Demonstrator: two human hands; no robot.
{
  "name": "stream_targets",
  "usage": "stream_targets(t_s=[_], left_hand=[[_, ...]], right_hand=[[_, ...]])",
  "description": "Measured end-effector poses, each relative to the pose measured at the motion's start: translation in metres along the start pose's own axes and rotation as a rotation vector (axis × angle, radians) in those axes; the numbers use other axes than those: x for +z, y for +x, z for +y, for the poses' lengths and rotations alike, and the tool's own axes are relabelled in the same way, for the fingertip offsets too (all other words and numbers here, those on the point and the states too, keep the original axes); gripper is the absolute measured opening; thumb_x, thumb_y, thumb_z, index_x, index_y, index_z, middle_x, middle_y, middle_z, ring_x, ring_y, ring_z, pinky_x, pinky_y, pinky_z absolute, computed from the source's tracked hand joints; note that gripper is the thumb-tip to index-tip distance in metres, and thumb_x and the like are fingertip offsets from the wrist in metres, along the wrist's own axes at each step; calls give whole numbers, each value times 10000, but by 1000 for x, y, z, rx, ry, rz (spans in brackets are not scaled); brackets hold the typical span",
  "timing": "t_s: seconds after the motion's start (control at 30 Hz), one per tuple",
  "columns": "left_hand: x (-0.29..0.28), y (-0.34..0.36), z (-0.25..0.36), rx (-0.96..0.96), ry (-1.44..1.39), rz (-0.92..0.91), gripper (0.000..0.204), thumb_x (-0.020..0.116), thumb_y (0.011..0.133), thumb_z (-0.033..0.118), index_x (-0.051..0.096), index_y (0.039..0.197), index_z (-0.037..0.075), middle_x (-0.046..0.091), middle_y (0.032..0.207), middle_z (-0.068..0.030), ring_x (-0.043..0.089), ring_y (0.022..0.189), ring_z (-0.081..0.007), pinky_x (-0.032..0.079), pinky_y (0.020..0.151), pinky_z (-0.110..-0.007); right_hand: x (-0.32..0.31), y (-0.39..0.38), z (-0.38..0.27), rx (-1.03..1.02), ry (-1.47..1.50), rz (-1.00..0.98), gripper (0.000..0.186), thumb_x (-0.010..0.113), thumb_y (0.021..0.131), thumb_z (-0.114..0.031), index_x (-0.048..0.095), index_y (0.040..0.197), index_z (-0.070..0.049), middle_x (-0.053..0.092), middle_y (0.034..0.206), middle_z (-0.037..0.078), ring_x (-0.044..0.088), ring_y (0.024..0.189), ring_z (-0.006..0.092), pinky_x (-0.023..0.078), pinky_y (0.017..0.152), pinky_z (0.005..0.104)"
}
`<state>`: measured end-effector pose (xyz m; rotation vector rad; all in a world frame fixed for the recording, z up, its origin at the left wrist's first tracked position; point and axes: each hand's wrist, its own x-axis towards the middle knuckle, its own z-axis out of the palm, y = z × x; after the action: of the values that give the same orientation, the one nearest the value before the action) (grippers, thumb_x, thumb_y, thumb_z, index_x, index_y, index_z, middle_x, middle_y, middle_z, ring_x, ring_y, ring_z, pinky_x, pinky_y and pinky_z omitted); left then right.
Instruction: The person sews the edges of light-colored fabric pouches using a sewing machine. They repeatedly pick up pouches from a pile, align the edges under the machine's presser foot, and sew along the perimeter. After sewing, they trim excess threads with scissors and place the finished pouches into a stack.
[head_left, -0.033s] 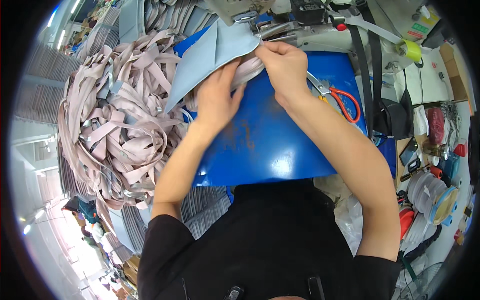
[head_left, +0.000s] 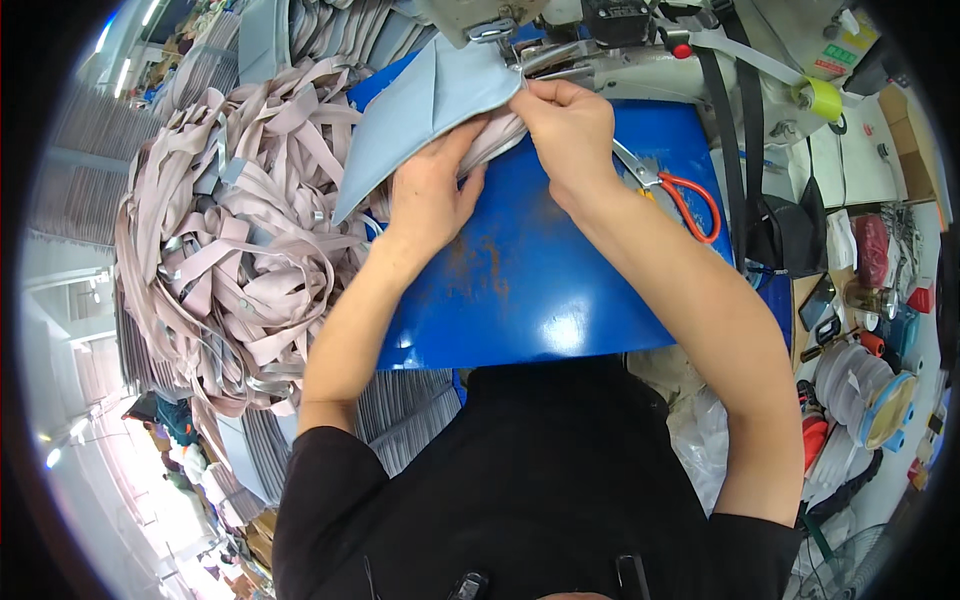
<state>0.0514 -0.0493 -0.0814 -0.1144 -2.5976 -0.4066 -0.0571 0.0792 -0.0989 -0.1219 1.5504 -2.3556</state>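
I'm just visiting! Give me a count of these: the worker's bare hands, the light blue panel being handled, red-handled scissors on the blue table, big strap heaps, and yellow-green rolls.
Hands: 2 (left hand, right hand)
Light blue panel: 1
Red-handled scissors: 1
Pink strap heap: 1
Yellow-green roll: 1
Total: 6

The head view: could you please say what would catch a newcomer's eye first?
Probably the shiny blue work surface in the middle, with a pale blue panel at its far side, the left hand partly beneath the panel and the right hand at its corner. To the left sprawls a tangled heap of pale pink straps; red-handled scissors stand out near the surface's right edge.
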Motion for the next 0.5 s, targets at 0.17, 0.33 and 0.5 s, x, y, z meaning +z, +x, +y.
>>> stream_targets(t_s=[0.17, 0.33, 0.5], left_hand=[[-13, 11, 43, 79, 77, -266, 279, 682, 754, -41, 678, 1028, 14, 627, 862, -148, 660, 807, -382, 544, 728, -464], [-36, 25, 61, 297, 79, -256, 250, 676, 802, 23, 680, 1051, 49, 577, 842, -120, 632, 759, -346, 526, 664, -433], [-82, 59, 1, 341, 462, -343, 730, 703, 856, 108, 516, 1535, 300, 579, 900, -105, 650, 746, -293, 533, 661, -425]], right_hand=[[-1, -2, 8, -26, -329, -7, 270, 689, 783, 25, 687, 1051, 49, 707, 881, 62, 647, 761, 124, 512, 665, 269], [-17, -2, -8, 145, -83, -199, 292, 706, 795, -2, 702, 1082, 49, 709, 868, 59, 633, 712, 118, 506, 617, 279], [-17, -12, -21, 243, -59, -224, 367, 673, 819, -1, 722, 1179, 49, 716, 896, 65, 596, 689, 93, 448, 567, 262]])
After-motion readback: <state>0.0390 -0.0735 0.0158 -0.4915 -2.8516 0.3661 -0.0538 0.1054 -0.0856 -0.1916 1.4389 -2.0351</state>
